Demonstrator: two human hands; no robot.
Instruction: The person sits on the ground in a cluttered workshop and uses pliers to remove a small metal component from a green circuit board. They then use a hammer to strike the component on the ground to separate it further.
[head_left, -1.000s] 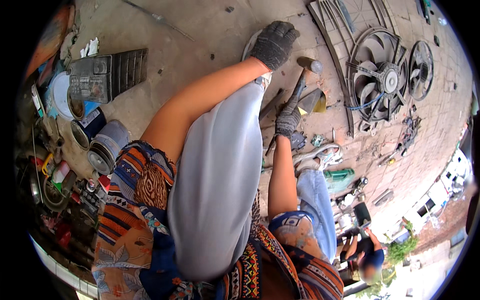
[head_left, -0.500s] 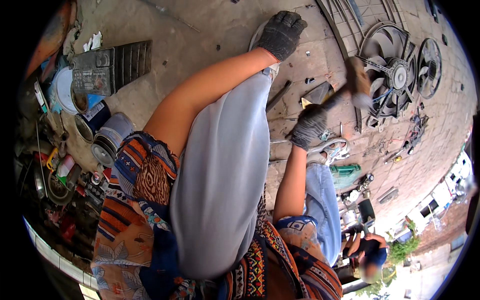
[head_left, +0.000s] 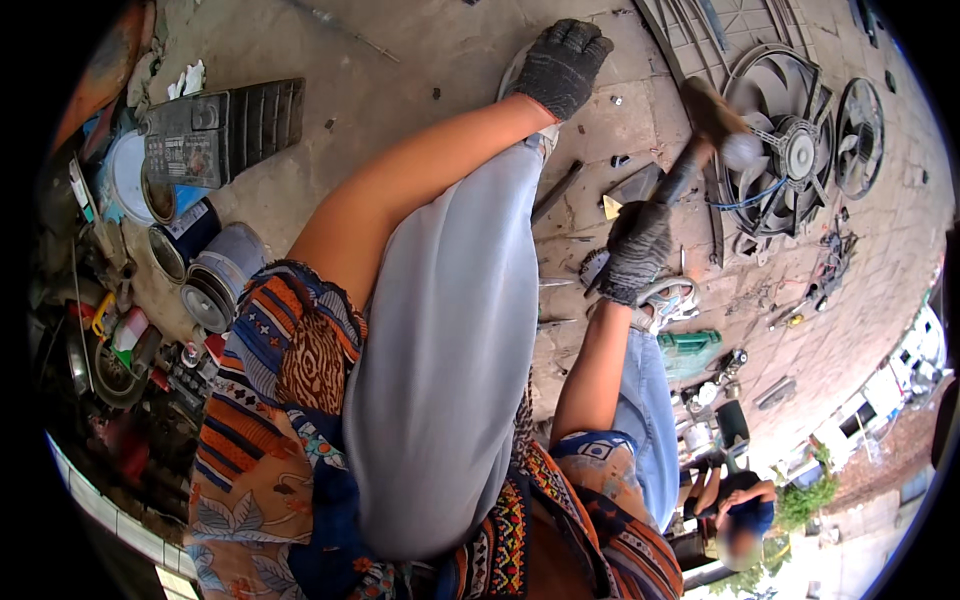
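- Right hand: gloved, fingers closed around the handle of a hammer; the hammer head is raised and blurred, in front of the large fan.
- Left hand: gloved, fingers curled downward, pressing on something at the floor beyond the knee; what lies under it is hidden, so whether it grips anything cannot be told.
- Hammer: tilted, handle running from the right hand up toward the fan, clear of the floor.
- Dark metal piece: on the floor just left of the hammer handle, between the two hands.
- Large fan: black, round, lying flat on the floor; a small fan lies just right of it.
- Radiator block: on the floor far left of the fan.
- Cans: grouped below the radiator block.
- Green case: on the floor below the fan, near the sandal.
- Second person: seated well below the fan, at lower right.
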